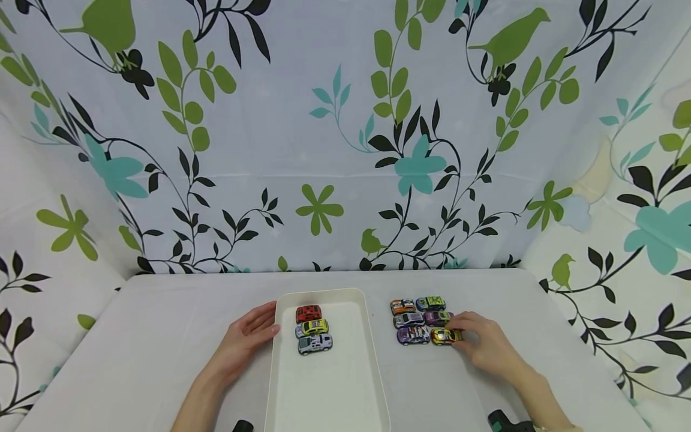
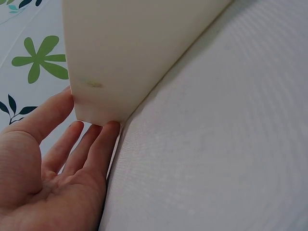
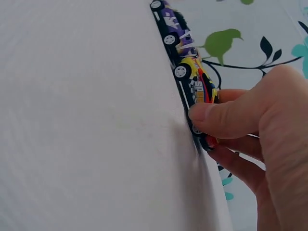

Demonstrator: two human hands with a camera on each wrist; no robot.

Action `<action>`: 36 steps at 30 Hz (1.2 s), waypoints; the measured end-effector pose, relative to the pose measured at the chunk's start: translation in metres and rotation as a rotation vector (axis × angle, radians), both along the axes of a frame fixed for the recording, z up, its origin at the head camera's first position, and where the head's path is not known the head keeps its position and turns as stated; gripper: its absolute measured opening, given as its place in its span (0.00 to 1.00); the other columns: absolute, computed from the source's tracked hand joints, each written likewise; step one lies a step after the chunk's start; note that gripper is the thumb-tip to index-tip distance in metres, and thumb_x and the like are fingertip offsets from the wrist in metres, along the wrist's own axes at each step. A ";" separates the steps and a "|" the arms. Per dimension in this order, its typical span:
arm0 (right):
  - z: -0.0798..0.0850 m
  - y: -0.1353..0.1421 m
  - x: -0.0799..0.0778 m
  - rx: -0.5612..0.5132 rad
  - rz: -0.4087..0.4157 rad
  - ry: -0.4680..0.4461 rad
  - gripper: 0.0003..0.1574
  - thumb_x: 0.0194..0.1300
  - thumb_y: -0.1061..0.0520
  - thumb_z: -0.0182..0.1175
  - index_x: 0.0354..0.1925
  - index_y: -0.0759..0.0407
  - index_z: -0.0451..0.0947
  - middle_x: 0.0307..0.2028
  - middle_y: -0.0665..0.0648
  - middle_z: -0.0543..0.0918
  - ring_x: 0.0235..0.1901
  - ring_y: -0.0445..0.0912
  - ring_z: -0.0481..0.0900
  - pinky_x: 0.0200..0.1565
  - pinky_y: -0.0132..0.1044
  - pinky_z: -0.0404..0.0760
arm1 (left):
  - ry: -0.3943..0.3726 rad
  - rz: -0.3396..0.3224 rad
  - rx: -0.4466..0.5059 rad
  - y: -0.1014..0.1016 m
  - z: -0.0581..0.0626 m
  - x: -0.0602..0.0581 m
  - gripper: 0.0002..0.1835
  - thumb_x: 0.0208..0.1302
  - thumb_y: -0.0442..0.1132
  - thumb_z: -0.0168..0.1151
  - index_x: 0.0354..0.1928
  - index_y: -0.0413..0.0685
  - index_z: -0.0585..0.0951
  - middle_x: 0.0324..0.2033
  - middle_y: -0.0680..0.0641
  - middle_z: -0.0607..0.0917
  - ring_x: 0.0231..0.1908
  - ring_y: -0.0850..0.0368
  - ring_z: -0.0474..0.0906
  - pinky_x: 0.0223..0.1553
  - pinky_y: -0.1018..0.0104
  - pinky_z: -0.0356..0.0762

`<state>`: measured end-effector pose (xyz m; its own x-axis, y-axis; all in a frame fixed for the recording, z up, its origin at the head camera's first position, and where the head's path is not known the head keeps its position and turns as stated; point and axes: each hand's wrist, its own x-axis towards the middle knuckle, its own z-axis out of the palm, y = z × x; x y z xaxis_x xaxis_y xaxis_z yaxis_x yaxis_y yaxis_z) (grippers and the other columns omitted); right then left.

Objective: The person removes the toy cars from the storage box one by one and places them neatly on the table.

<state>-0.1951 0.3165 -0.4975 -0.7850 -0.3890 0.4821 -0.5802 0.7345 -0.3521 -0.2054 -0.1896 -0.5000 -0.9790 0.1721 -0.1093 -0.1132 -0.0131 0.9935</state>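
My left hand (image 1: 245,339) holds the far left corner of a white tray (image 1: 380,384), thumb at the rim and fingers against its outer wall (image 2: 139,43). Inside the tray, a red toy car (image 1: 308,313), a yellow one (image 1: 311,327) and a silver one (image 1: 315,344) stand in a column. To the right of the tray, my right hand (image 1: 488,345) pinches a yellow toy car (image 1: 444,336) between thumb and fingers, low at the table. A purple toy car (image 3: 175,31) stands in line with its other end.
Beside the yellow car, several more toy cars sit in two close columns, among them an orange one (image 1: 403,306), a green one (image 1: 430,303) and a white striped one (image 1: 409,320). A patterned curtain (image 1: 286,138) hangs behind the white table (image 1: 162,336).
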 end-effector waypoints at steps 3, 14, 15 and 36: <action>-0.006 0.002 0.001 -0.039 -0.010 0.002 0.27 0.42 0.69 0.77 0.42 0.49 0.86 0.43 0.46 0.86 0.44 0.45 0.84 0.48 0.44 0.85 | 0.000 0.000 -0.001 0.000 0.000 0.000 0.36 0.67 0.37 0.66 0.74 0.42 0.63 0.72 0.40 0.67 0.73 0.46 0.62 0.59 0.77 0.73; -0.018 0.004 0.003 -0.337 -0.008 -0.227 0.21 0.55 0.64 0.74 0.47 0.50 0.86 0.49 0.52 0.85 0.50 0.37 0.80 0.56 0.17 0.71 | -0.007 -0.002 -0.015 -0.002 0.001 -0.001 0.37 0.66 0.38 0.66 0.74 0.42 0.63 0.73 0.40 0.66 0.73 0.46 0.61 0.59 0.77 0.73; -0.018 0.004 0.003 -0.360 -0.003 -0.244 0.20 0.56 0.64 0.74 0.48 0.51 0.86 0.49 0.53 0.85 0.50 0.37 0.80 0.56 0.17 0.70 | -0.007 -0.002 -0.016 -0.002 0.001 -0.001 0.37 0.66 0.38 0.66 0.74 0.43 0.63 0.73 0.41 0.66 0.73 0.47 0.61 0.59 0.78 0.73; -0.008 0.002 0.005 -0.623 -0.114 -0.300 0.12 0.69 0.59 0.63 0.50 0.61 0.82 0.48 0.60 0.84 0.47 0.38 0.81 0.51 0.22 0.79 | -0.013 0.006 -0.008 0.000 0.004 0.000 0.37 0.67 0.37 0.66 0.74 0.41 0.62 0.73 0.39 0.66 0.73 0.45 0.61 0.58 0.79 0.74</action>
<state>-0.1906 0.3186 -0.5050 -0.9386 -0.0183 0.3446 -0.3235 0.3943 -0.8602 -0.2055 -0.1897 -0.4963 -0.9785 0.1656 -0.1230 -0.1257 -0.0055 0.9921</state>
